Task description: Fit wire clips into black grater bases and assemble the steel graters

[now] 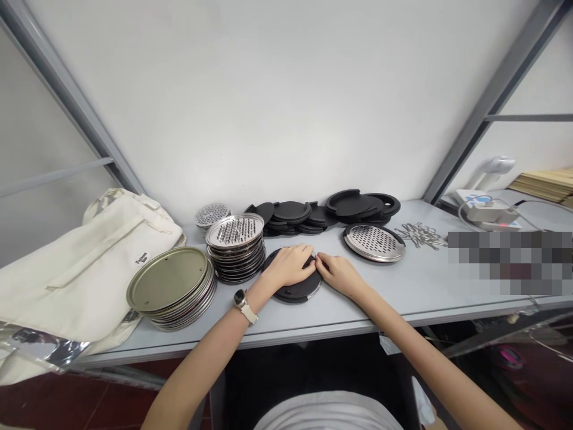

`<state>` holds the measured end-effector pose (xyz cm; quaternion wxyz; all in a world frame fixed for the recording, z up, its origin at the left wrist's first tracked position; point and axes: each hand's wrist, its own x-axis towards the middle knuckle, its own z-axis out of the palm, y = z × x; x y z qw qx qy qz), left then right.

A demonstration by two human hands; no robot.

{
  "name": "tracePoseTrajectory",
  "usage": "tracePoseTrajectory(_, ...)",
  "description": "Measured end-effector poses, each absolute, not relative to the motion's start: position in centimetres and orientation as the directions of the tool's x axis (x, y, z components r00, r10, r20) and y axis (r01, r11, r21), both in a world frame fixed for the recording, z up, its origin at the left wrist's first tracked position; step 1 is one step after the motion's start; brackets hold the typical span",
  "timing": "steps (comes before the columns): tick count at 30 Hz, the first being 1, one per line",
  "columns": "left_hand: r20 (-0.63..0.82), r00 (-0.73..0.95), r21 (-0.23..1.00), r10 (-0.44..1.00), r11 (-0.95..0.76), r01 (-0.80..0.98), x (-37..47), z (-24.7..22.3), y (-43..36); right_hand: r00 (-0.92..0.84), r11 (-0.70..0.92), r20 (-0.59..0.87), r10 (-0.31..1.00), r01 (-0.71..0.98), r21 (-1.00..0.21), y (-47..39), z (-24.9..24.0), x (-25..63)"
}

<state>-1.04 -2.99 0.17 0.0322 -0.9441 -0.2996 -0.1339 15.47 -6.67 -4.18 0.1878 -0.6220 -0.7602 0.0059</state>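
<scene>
A black round plate [298,291] lies on the table in front of me, a thin strip of metal showing at its near right rim. My left hand [290,266], with a watch on the wrist, rests over the plate and holds it, fingers curled toward its right edge. Against that same edge, my right hand [335,272] is closed in a pinch. Whatever sits between its fingertips is too small and hidden to name. To the right lies a round metal grater [376,242] with a black rim piece. Beyond it is a pile of small metal clips [421,235].
Left of my hands stand a stack of round graters [236,232] and a stack of olive-topped discs [168,280]. Black round parts [290,212] lie along the wall. A cream cloth bag [89,257] covers the left end. White devices with cables [486,209] sit at right.
</scene>
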Motion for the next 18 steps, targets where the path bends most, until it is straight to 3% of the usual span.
tracePoseTrajectory(18, 0.262, 0.782, 0.048, 0.565, -0.817, 0.574, -1.04, 0.05, -2.96, -0.155, 0.226, 0.268, 0.951, 0.939, -0.260, -6.66, -4.19, 15.48)
